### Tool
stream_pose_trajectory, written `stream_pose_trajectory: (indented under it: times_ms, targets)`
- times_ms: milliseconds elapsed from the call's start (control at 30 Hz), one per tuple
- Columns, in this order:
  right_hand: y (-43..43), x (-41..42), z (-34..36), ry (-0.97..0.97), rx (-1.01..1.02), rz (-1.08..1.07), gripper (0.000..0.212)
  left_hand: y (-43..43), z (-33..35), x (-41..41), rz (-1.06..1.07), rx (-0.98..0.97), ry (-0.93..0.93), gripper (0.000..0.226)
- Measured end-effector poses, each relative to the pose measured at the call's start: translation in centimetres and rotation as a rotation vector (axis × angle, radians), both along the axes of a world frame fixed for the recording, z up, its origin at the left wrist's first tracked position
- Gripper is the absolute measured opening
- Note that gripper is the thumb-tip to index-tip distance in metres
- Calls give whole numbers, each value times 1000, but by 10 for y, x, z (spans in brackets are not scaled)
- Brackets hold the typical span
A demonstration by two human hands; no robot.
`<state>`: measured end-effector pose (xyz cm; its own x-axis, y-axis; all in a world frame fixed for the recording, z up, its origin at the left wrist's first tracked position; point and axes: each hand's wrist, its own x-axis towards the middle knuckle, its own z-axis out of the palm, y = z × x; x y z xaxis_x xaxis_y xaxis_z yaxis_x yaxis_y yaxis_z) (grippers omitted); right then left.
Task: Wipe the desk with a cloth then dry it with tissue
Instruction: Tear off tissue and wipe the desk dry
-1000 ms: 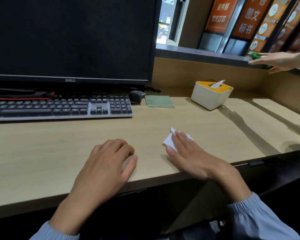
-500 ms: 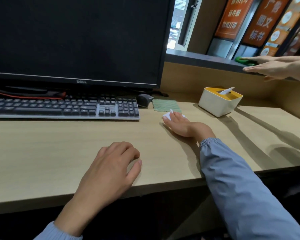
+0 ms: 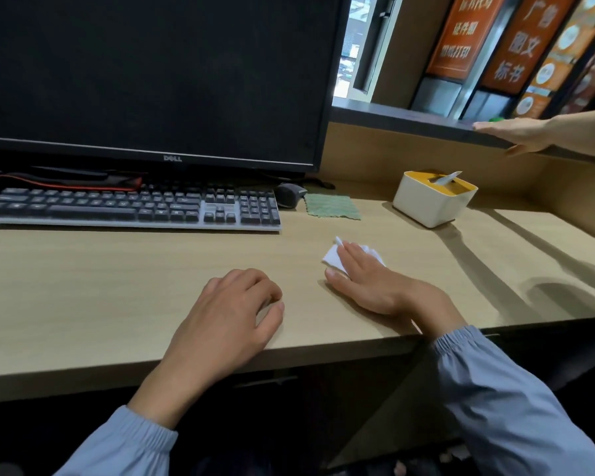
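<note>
My right hand (image 3: 375, 286) lies flat on a white tissue (image 3: 334, 257), pressing it against the light wooden desk (image 3: 117, 290) near the front edge. Most of the tissue is hidden under my fingers. My left hand (image 3: 231, 317) rests on the desk to the left with its fingers curled and nothing in it. A green cloth (image 3: 332, 207) lies flat farther back, beside the mouse. The white tissue box (image 3: 433, 197) with a yellow top stands at the back right, one tissue sticking out.
A black keyboard (image 3: 134, 207) and a black mouse (image 3: 291, 194) sit under the dark monitor (image 3: 152, 77) at the back left. Another person's hand (image 3: 516, 134) rests on the raised dark counter ledge (image 3: 392, 116) at the right, next to something green.
My right hand slid the tissue away toward the green cloth, then pulled it back toward the desk's front. My left hand stayed put. The other person's hand shifted along the ledge.
</note>
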<state>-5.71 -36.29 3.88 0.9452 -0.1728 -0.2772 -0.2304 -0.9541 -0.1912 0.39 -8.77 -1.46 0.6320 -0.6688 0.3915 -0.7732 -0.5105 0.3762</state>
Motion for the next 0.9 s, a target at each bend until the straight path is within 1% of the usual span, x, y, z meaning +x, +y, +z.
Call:
stream_pose_trajectory:
  times_ms: [167,300,400,467,600,900]
  targets:
    - [32,-66,-8,-17,10,68,91,1,-1,-1,-10,2,-5,21]
    - [54,-100,-13,-40,-49,104,92,2,-2,-2,-27,-35,-17,25]
    - [62,-104,-14,-23,-51,71,93,4,-1,1,-32,-110,-45,29]
    - [62,-99,-14,-5,-22,48,91,8,2,4,-13,-118,-55,28]
    - [62,-79,-15,8,7,37,93,15,4,9,27,-47,-135,29]
    - [41,24,-5,74,22,86,84,17,-4,18,100,-44,-162,28]
